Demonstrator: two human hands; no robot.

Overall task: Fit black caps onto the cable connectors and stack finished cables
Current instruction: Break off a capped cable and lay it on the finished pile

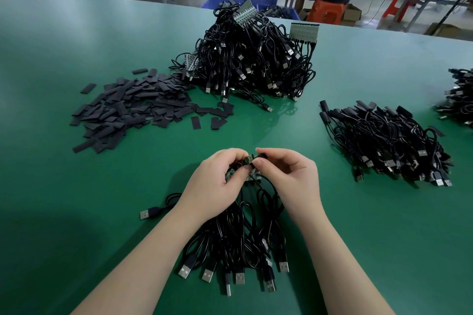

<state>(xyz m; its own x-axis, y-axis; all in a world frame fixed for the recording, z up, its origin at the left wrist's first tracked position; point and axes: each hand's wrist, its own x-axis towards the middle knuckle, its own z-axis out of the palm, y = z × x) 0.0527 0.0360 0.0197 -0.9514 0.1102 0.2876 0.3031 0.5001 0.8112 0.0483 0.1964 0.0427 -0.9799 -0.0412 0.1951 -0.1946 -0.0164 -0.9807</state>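
Both hands (256, 176) pinch a small green board (247, 160), perhaps a connector.

Both forearms bare, reaching in from bottom edge, converging toward centre. Left hand (217, 181) palm down, back toward camera, fingers curled, fingertips pinching small green board. Right hand (286, 174) just beside it, wrist bent slightly inward, thumb and forefinger pinched together at board's right end, remaining fingers loosely curled beneath. Fingertips of both hands nearly touching. Both wrists raised above desk (76, 199).
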